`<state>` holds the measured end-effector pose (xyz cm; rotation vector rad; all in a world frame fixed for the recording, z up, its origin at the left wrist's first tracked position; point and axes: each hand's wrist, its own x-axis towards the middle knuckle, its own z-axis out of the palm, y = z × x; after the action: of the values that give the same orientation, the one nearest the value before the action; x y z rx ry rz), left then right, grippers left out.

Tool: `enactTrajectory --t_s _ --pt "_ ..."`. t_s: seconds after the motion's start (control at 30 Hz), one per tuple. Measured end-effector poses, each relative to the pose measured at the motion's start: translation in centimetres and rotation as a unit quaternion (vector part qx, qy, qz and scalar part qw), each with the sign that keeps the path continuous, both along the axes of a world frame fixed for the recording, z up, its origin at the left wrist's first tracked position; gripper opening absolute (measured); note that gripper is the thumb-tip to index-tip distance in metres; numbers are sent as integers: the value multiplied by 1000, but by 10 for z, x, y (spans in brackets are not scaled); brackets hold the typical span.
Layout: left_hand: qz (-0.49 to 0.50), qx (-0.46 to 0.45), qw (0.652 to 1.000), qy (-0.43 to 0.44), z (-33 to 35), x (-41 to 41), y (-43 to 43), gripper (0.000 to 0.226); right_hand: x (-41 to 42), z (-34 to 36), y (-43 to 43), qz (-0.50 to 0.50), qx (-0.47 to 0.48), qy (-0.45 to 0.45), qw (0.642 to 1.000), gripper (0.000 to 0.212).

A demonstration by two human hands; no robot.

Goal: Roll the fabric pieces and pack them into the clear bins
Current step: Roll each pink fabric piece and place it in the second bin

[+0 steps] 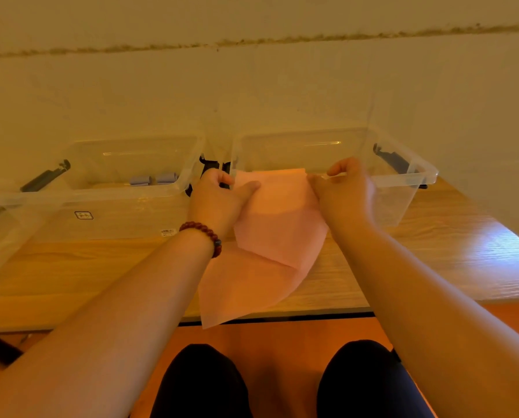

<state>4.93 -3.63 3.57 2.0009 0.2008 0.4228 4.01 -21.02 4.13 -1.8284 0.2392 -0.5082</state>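
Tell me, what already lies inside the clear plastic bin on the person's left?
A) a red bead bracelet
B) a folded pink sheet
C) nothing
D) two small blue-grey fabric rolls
D: two small blue-grey fabric rolls lie on the floor of the left clear plastic bin.

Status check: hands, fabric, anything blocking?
Left hand and right hand pinch pink fabric at top edge. Unrolled, lower end over table edge. Two blue rolls in left bin. Nothing in the way.
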Motion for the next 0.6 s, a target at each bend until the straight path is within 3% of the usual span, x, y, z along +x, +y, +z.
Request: enactTrajectory --t_s 0.1,0.2,0.3,0.4,0.53,0.6 --pt "12 -56 998 14 -13 -7 -1 31 -12 -12 2 -13 35 -2 999 32" --pt "-15 -121 990 68 -28 -15 4 35 -25 -25 2 30 108 72 991 40" --pt "-110 -151 972 144 -38 -24 9 23 -34 -31 4 139 161 169 962 20" --pt "-171 -188 952 173 -30 -30 10 9 -34 -24 4 135 97 109 980 6" --pt "-188 -263 943 79 -2 -21 10 10 -20 -1 6 90 103 22 990 12" --pt "-209 -248 945 38 12 -13 7 14 -10 9 4 62 69 -5 996 12"
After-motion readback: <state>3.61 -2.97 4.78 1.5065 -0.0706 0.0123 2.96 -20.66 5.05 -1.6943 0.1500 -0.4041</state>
